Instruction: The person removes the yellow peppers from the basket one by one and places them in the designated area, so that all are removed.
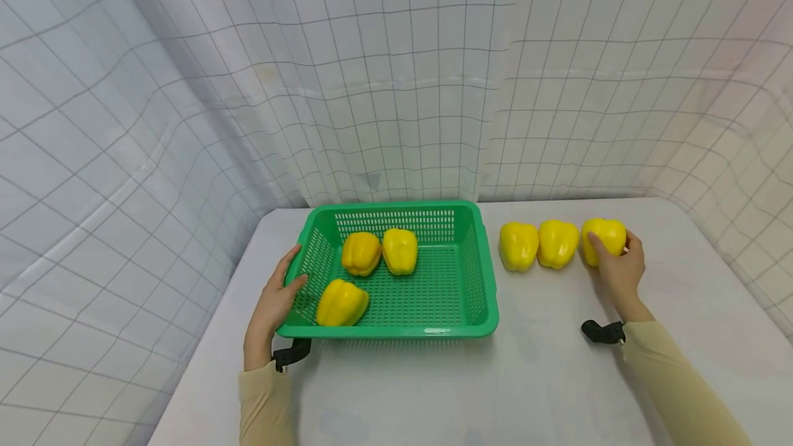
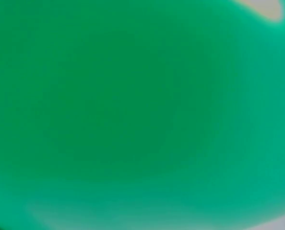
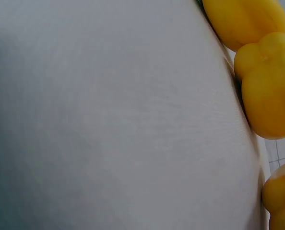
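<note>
At the right of the head view, my right hand (image 1: 621,272) grips a yellow bell pepper (image 1: 608,234), thumb on its near left side and fingers round its right. Two more yellow peppers, one (image 1: 558,244) beside the held one and another (image 1: 519,246) further left, stand on the table. My left hand (image 1: 272,301) holds the left rim of a green plastic basket (image 1: 396,332), with the thumb over the inside. Three yellow peppers lie in the basket: two at the back (image 1: 361,253) and one (image 1: 342,303) at the front left. Blurred green basket wall (image 2: 133,105) fills the left wrist view.
White table (image 1: 545,377) runs under everything. Gridded white curtains (image 1: 396,88) hang behind it and at both sides. A black wrist mount (image 1: 602,332) sits under the right wrist, another (image 1: 293,353) under the left, close to the basket's front corner.
</note>
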`<action>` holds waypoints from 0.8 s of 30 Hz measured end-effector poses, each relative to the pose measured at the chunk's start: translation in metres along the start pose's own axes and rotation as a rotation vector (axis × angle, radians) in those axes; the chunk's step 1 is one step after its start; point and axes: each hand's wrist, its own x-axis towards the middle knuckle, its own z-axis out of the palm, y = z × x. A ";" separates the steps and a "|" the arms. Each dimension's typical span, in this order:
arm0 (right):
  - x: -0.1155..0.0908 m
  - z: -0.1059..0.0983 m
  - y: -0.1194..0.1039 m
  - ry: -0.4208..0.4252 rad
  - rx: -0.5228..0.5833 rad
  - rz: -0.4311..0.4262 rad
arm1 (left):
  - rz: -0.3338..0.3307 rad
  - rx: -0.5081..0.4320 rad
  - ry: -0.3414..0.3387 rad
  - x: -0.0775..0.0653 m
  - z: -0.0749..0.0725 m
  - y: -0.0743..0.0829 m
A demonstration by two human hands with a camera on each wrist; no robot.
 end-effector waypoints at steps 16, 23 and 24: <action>0.001 -0.004 0.001 -0.118 -0.034 0.042 | 0.000 -0.002 -0.003 0.001 0.000 0.001; 0.001 -0.006 0.004 -0.172 -0.051 0.048 | 0.003 0.003 0.005 -0.001 0.000 0.001; 0.001 -0.006 0.004 -0.179 -0.057 0.047 | 0.003 0.003 0.005 -0.001 0.000 0.001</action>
